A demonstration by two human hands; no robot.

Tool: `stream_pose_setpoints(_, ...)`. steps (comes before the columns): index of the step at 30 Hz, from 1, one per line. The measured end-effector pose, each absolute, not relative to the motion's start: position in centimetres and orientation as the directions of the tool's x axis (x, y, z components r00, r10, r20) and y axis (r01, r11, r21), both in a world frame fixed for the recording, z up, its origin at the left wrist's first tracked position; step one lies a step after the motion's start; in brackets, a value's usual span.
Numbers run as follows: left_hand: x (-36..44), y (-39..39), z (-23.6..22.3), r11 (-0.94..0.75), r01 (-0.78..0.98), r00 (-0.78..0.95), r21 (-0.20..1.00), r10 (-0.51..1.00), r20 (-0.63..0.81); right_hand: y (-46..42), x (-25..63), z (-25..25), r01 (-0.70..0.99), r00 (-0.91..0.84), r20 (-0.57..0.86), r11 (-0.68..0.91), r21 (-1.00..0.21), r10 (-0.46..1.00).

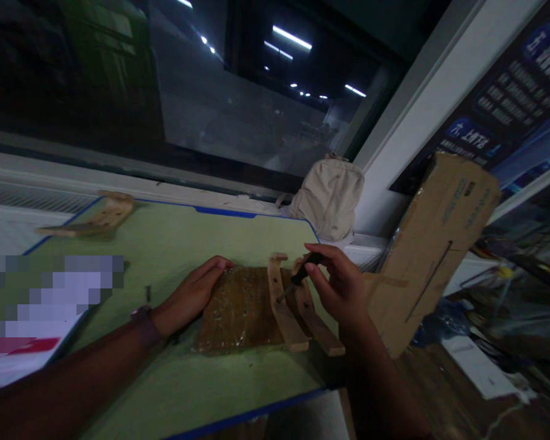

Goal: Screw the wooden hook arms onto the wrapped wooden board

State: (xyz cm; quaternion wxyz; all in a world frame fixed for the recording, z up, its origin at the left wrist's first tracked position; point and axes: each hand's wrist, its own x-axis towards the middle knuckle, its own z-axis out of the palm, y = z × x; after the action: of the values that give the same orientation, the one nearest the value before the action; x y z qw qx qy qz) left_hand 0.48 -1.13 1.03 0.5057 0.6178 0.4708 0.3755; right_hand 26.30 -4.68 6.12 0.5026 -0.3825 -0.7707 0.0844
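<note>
My right hand (343, 281) is closed around the black handle of a screwdriver (308, 269). Its tip meets a hole in the nearer of two curved wooden brackets (282, 302). The second wooden bracket (308, 305) lies just to the right, partly behind the screwdriver and my hand. Both brackets rest across the right part of a brown board (241, 311) that looks wrapped in shiny clear plastic. My left hand (197, 293) grips the board's left edge, with its fingers partly hidden. To the left of that wrist, a small dark screw (148, 293) stands on the table.
The pale green table (165, 244) has a blue rim. Another wooden bracket (105, 217) sits at its far left corner. A beige backpack (332, 192) stands beyond the far right corner. A large cardboard piece (435, 244) leans at the right, and blurred-out papers lie at the left.
</note>
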Motion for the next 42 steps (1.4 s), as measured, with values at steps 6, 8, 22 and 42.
stream_pose_setpoints(6, 0.4, -1.3, 1.1, -0.038, 0.190, 0.283, 0.981, 0.959, -0.018, -4.9, 25.8, 7.0, 0.481, -0.281, 0.746, 0.761, -0.435, 0.603)
stream_pose_setpoints(8, 0.5, -1.3, 1.2, -0.032, 0.182, 0.288, 0.983, 0.957, -0.022, -5.4, 25.2, 7.4, 0.407, -0.372, 0.691, 0.778, -0.478, 0.619)
stream_pose_setpoints(22, 0.6, -1.2, 1.3, -0.033, 0.172, 0.279, 0.985, 0.960, -0.016, -5.1, 25.2, 7.0, 0.289, -0.364, 0.698, 0.788, -0.544, 0.616)
stream_pose_setpoints(42, 0.6, -1.1, 1.1, -0.039, 0.165, 0.268, 0.985, 0.964, -0.006, -5.6, 25.0, 6.9, 0.259, -0.374, 0.608, 0.709, -0.656, 0.700)
